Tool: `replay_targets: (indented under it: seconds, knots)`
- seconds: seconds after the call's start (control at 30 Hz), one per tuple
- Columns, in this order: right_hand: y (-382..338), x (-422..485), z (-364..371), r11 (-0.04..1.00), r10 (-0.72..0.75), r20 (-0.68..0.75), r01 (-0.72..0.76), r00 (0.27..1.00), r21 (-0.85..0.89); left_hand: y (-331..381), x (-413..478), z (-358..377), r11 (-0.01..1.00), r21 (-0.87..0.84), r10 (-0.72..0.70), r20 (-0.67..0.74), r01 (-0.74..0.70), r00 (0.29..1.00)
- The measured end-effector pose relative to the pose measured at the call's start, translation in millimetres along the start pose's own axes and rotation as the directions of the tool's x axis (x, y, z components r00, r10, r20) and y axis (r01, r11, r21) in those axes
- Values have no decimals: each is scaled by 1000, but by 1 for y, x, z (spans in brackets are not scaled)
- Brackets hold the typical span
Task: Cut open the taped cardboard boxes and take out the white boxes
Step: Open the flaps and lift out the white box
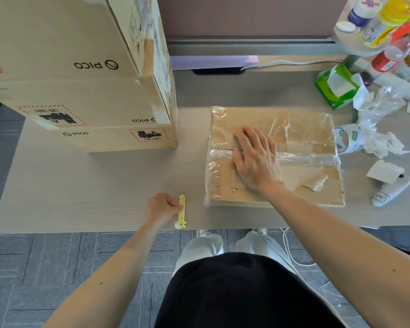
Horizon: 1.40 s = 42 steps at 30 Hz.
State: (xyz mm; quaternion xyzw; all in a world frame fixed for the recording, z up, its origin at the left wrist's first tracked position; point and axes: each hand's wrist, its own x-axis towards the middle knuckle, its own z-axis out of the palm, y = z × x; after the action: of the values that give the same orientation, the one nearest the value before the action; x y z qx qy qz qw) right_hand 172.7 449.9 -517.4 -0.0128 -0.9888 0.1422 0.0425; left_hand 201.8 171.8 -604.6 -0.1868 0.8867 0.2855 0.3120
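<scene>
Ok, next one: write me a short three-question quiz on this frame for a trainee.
1. True or false: the right hand lies flat on top of the taped cardboard box.
2. What does the left hand hold in its grip? A) scissors B) the yellow cutter C) a screwdriver
3. Fill in: the stacked PICO boxes stand to the ___ of the taped cardboard box.

Key: 1 true; 2 B; 3 left.
</scene>
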Motion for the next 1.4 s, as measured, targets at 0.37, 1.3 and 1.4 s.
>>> replay_targets:
  seconds: [0.37, 1.3, 1.4]
  knots:
    - [38, 6, -45, 952, 93, 73, -110, 993, 287, 198, 1, -81, 612, 84, 785, -181, -786, 592]
    - [40, -47, -153, 983, 157, 252, -175, 955, 54, 277, 28, -57, 360, 519, 713, 383, -775, 587]
    - [38, -65, -169, 959, 205, 360, -260, 910, 112, 281, 21, -53, 275, 551, 764, 372, -788, 526]
